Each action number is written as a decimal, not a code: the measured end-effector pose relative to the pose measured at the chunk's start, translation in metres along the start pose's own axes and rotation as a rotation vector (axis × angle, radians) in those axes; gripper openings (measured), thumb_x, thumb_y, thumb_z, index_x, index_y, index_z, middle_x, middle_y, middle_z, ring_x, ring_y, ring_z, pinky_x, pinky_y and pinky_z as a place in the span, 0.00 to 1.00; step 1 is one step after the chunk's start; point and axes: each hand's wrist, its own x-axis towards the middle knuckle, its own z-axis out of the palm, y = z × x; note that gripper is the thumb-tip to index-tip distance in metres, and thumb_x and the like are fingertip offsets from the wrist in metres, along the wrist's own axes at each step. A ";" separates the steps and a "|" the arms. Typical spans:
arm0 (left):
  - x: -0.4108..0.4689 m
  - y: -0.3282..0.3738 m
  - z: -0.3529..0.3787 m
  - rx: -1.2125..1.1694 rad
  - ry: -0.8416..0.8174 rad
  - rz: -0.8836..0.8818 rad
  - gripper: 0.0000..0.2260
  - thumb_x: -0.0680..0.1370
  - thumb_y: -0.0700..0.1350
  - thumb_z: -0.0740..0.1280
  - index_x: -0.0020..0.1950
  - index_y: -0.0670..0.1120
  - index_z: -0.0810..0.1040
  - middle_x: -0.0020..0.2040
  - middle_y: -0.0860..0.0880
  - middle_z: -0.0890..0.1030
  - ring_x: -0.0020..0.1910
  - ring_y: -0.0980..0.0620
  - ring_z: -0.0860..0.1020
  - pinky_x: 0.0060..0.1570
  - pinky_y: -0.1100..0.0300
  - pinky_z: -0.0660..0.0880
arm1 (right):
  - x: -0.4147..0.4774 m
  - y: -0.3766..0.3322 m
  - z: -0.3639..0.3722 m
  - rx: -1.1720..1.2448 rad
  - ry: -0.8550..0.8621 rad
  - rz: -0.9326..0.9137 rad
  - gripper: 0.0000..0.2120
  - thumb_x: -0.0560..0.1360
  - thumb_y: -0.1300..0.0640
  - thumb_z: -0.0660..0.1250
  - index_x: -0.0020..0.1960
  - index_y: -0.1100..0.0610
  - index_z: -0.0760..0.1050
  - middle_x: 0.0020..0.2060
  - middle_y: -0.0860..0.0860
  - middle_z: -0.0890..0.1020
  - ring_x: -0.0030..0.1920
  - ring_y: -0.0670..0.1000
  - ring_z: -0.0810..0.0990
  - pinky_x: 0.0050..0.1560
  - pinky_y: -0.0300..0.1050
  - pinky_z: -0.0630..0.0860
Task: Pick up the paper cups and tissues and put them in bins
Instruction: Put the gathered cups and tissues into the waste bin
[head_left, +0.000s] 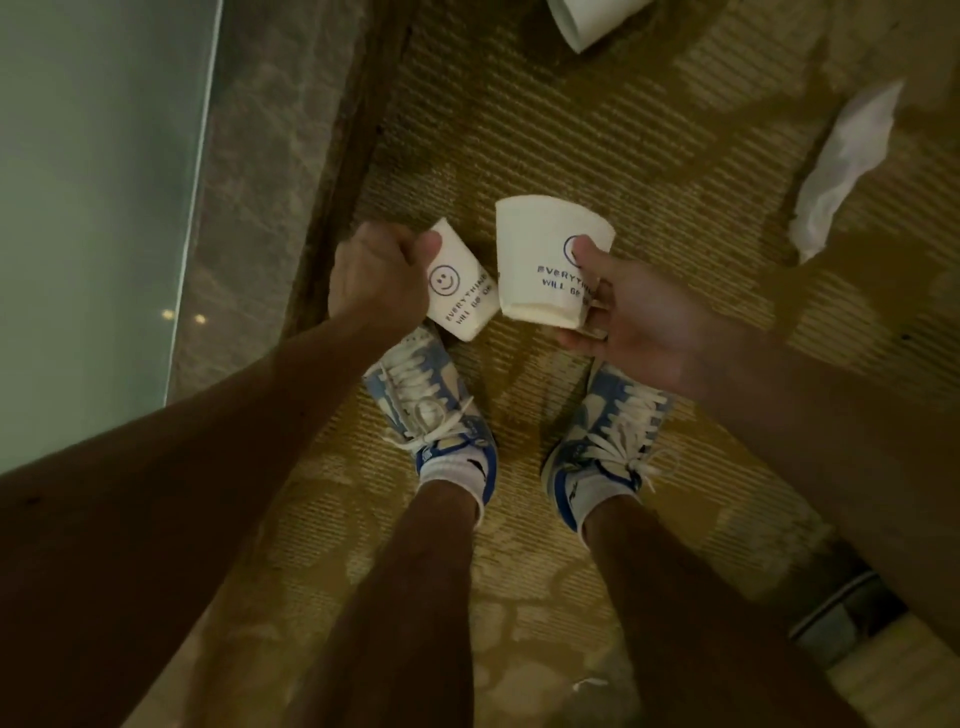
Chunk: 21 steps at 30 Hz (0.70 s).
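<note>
Left hand: the left hand (379, 275) is curled nearly closed, its thumb pinching the side of a small white paper cup printed with a blue smiley face (457, 291).
Right hand: the right hand (634, 317) lies palm up and half open, the thumb pressing on the printed side of a second white paper cup with blue lettering (545, 254), the fingers curled under its base.
Left cup direction: tilted; its long axis runs diagonally, the end away from the hand pointing down and right.
Right cup direction: wide rim towards the top of the view, narrower base towards the feet.
Cups together: held just beside each other, above a pair of blue and white laced trainers (431, 410).
On the floor: a third white paper cup (587, 21) lies on its side at the top edge of the gold patterned carpet (571, 130); a crumpled white tissue (852, 166) lies to the right, well apart from both hands.
</note>
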 end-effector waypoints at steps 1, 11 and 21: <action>-0.002 0.004 -0.002 -0.021 -0.011 0.010 0.14 0.80 0.54 0.64 0.44 0.45 0.80 0.40 0.50 0.81 0.40 0.54 0.79 0.38 0.67 0.75 | -0.002 -0.002 0.000 0.047 -0.007 0.009 0.11 0.79 0.47 0.65 0.57 0.51 0.77 0.47 0.48 0.85 0.51 0.50 0.83 0.49 0.48 0.80; -0.009 0.074 -0.009 -0.514 -0.395 -0.215 0.19 0.76 0.48 0.72 0.28 0.46 0.71 0.21 0.50 0.68 0.19 0.54 0.66 0.23 0.63 0.66 | -0.016 -0.020 -0.011 0.255 -0.066 0.013 0.19 0.78 0.41 0.62 0.62 0.51 0.77 0.57 0.55 0.83 0.57 0.57 0.82 0.56 0.60 0.78; 0.001 0.128 -0.007 -0.650 -0.273 -0.197 0.09 0.81 0.46 0.64 0.48 0.43 0.81 0.24 0.53 0.73 0.21 0.58 0.71 0.24 0.64 0.73 | -0.014 -0.055 -0.041 0.298 -0.005 -0.071 0.11 0.79 0.46 0.63 0.55 0.51 0.79 0.43 0.49 0.87 0.44 0.50 0.86 0.41 0.52 0.82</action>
